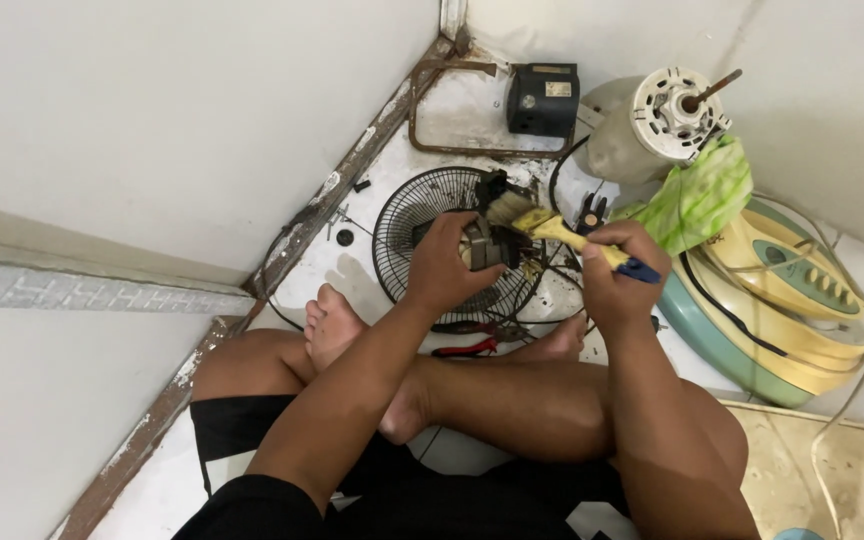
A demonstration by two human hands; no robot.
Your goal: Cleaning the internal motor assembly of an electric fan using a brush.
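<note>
Fingers, left hand (444, 262): clenched on small motor (485, 243) above fan grille (407, 225)
Fingers, right hand (620, 268): grasping paintbrush (552, 226), bristles at motor

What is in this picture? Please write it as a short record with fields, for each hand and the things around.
Left hand: left hand grips a small dark metal fan part, details unclear
Right hand: right hand holds a paintbrush, bristles against the part
Below the hands: black wire fan guard lying flat on the floor
Near the feet: red-handled pliers
Right side: fan motor, green cloth, yellow and teal fan base
Corner: black box
</note>
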